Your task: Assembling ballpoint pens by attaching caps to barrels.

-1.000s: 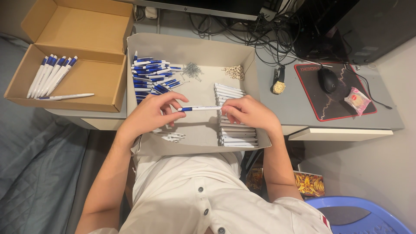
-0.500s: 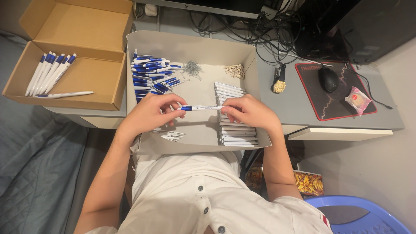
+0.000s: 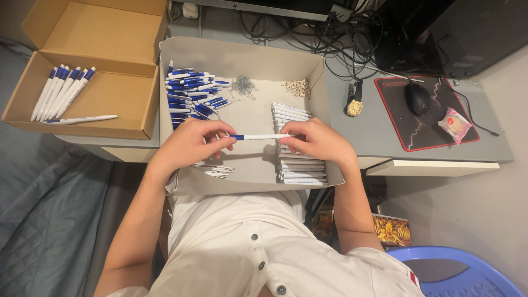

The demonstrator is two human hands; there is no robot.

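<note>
— looking at the two hands first: what do they have?
— one white pen [image 3: 258, 137] with a blue tip, held level between them. the left hand [image 3: 190, 144] pinches the blue end with its fingertips, the right hand [image 3: 318, 142] grips the white end.
— so both are closed on it?
— yes, each clasps its own end, and the pen's middle is bare between them.
— where is that above?
— over the pale open box [image 3: 242, 55] that sits on the person's lap and leans against the grey bench [image 3: 374, 137]. just under the right hand lies a stack of white barrels [image 3: 297, 165]; beyond the left hand, a heap of blue and white pens [image 3: 190, 91].
— anything else in the box?
— small metal springs [image 3: 242, 85] and a little tan pile [image 3: 298, 88] by the far wall; a few thin pieces [image 3: 217, 170] below the left hand.
— and to the left?
— a brown carton [image 3: 99, 71] with finished pens [image 3: 60, 91] in a row, well apart from the hands.
</note>
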